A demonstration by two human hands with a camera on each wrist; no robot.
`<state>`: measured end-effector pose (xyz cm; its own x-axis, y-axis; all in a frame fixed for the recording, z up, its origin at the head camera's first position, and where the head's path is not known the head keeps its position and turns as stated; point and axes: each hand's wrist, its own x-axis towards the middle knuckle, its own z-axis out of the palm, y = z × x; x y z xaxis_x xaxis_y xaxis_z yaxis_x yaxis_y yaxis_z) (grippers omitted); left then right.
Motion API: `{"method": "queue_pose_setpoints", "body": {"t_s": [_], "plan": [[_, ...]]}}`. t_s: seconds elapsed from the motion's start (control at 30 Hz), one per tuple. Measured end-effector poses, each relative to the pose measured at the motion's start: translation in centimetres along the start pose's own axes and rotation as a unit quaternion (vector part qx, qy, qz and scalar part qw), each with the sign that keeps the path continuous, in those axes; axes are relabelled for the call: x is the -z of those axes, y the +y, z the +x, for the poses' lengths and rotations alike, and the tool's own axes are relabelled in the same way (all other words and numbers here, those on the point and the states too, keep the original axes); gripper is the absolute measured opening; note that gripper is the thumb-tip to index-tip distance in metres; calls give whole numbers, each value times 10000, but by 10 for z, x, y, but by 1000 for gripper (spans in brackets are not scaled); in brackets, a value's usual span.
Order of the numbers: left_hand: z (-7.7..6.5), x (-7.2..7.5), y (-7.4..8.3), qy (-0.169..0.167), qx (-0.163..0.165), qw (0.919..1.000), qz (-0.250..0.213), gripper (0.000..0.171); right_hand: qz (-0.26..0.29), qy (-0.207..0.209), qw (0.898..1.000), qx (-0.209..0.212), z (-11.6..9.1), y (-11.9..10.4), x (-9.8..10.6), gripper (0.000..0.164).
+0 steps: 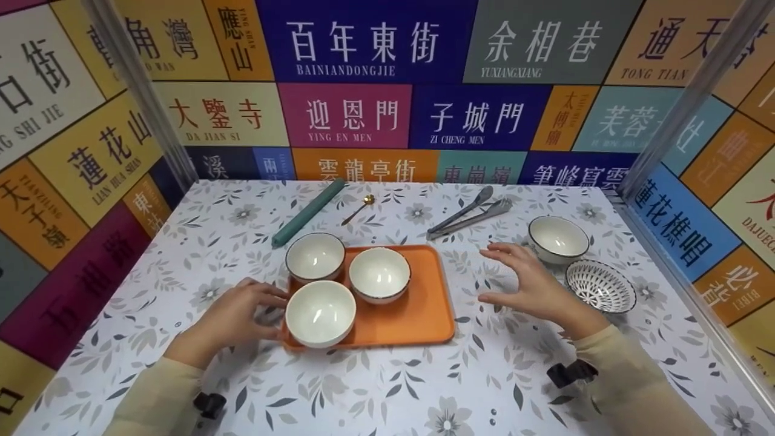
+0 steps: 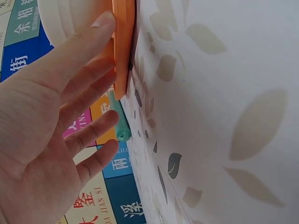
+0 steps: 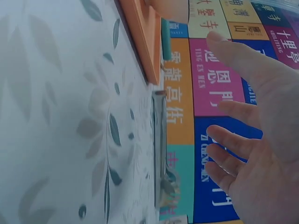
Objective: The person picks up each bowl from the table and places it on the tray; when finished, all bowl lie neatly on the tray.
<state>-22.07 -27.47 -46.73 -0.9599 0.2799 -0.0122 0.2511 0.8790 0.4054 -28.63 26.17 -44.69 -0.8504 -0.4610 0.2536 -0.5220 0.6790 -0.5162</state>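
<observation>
looks like you're positioning hands around the orange tray (image 1: 418, 303), centre of frame, three bowls (image 1: 379, 272) on it. your left hand (image 1: 241, 312) is at its left edge, fingers loosely apart; can't tell if they touch. your right hand (image 1: 530, 284), right of centre, holds nothing, fingers spread. next move probably calls for bringing it to the tray's right edge.

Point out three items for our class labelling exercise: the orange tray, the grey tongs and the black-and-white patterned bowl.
Orange tray (image 1: 412, 312): head view, on its bare floor.
Grey tongs (image 1: 469, 223): head view, on the nearer arm.
Patterned bowl (image 1: 600, 287): head view, on its inside.
</observation>
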Motion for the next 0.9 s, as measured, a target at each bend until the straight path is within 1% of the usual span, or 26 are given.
{"method": "queue_pose_setpoints", "body": {"t_s": [0.2,0.47,0.67,0.8,0.9], "plan": [[-4,-1,-1,-70,-15,9999,94,54,-122,172,9997,-100,-20,14,13,85],[3,3,3,-64,-16,9999,76,53,-248,316,9979,-506,-44,31,38,84],[4,3,3,-87,-47,9999,71,53,-598,425,9947,-720,-59,47,48,82],[3,4,2,-81,-82,9999,87,54,-674,474,9929,-853,-69,57,53,88],[3,3,0,-95,-96,9999,97,53,-750,469,9907,-1038,-74,64,57,99]]}}
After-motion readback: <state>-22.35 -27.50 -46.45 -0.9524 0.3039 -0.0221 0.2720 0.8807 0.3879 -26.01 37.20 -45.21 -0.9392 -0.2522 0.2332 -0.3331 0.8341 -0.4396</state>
